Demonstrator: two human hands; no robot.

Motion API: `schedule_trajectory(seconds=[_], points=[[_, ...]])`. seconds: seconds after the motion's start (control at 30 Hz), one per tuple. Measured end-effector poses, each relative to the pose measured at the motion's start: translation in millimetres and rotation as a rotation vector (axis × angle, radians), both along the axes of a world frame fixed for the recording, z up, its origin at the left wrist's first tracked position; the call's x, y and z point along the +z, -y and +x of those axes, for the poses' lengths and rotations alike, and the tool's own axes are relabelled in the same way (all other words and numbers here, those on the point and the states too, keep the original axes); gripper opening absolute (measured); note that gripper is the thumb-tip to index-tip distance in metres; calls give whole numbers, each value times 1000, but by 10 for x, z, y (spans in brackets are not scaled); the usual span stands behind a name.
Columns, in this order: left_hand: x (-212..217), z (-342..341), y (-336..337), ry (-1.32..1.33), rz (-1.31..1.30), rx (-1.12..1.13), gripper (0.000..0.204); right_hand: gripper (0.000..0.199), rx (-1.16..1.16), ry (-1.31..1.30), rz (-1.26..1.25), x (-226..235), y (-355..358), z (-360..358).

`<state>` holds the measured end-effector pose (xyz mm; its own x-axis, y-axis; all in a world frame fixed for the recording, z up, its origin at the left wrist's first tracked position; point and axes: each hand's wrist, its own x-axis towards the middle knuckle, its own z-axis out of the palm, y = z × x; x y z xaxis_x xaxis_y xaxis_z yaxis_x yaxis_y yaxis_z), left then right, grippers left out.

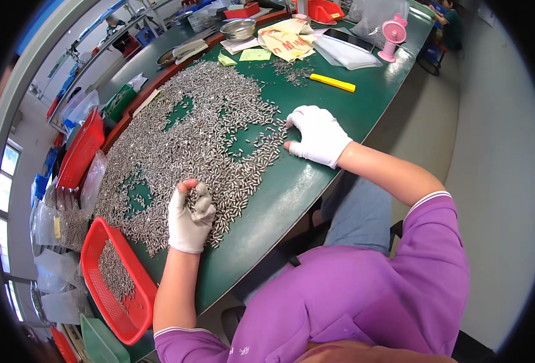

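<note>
A wide, loose heap of small silvery metal pins [194,127] covers much of the green tabletop [297,187]. My left hand [190,221], in a white glove with bare fingertips, is over the near side of the heap. Its thumb and forefinger tips are pinched together, and whatever they hold is too small to make out. At the right edge of the pins rests my right hand [320,136], gloved the same way. Its fingers are curved, with a gap between the thumb and forefinger and nothing visible in between.
A red plastic basket [143,296] with more pins stands left of my left forearm. Beyond the heap lie a yellow-handled tool [333,83], a phone [348,39], a printed cloth bag [287,40], a metal bowl [238,29] and a pink fan [392,37]. Filled plastic bags [61,272] line the left.
</note>
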<state>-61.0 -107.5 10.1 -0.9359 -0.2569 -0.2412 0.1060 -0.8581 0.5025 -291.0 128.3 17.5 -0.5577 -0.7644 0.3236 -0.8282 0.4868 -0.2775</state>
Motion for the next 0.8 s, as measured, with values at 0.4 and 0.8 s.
schedule_trajectory(seconds=[0.4, 0.8], points=[[16, -4, -15, 29, -34, 49, 21, 16, 148, -339, 15, -92, 338, -1293], [-10, -11, -15, 16, -89, 68, 24, 20, -297, -546, -301, 692, 509, -2038]])
